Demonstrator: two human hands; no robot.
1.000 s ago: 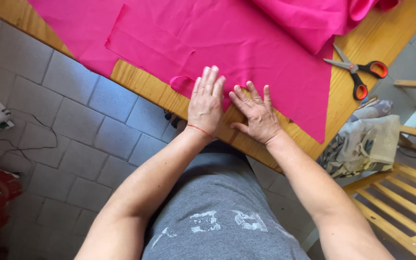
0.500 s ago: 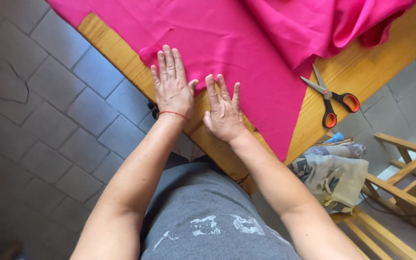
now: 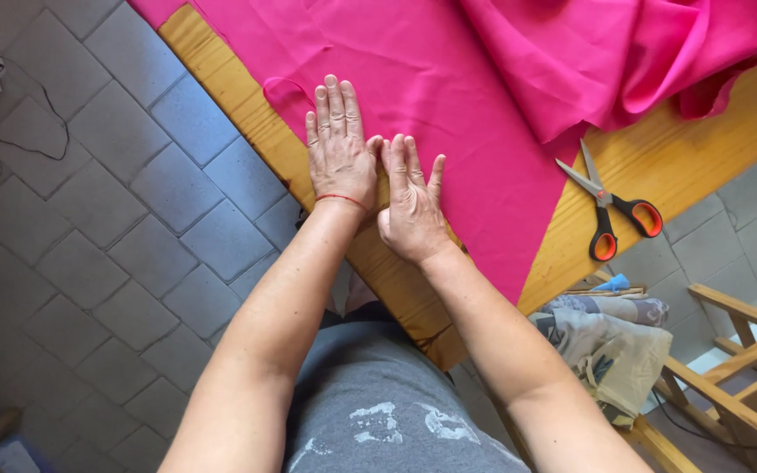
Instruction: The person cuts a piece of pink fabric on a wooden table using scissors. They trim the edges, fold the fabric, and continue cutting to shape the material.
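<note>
Both hands lay flat, palms down and fingers extended, on the pink cloth (image 3: 449, 96) that covered most of the wooden table (image 3: 703, 149). Neither hand gripped anything.

The left hand (image 3: 339, 153) rested on the cloth near the table's near edge, with a red thread band at its wrist. The right hand (image 3: 412, 206) lay just beside it, thumb side touching or almost touching the left hand. In the picture half a second earlier a narrow gap separated the two hands; that gap had closed. One second earlier the gap had been wider, so the hands had drawn together over the interval.

A small fold of cloth stood just beyond the left hand's outer fingers, close to the table edge. It had appeared in the same relation to that hand in the earlier pictures.

The scissors (image 3: 611, 206), with orange-and-black handles, lay shut on bare wood to the right of the right hand, well apart from it and just beside the cloth's cut edge. Their position against the cloth matched the earlier pictures. A bunched heap of the same cloth lay on the table beyond the scissors.

A wooden chair (image 3: 738, 350) stood beside the table's right end.
</note>
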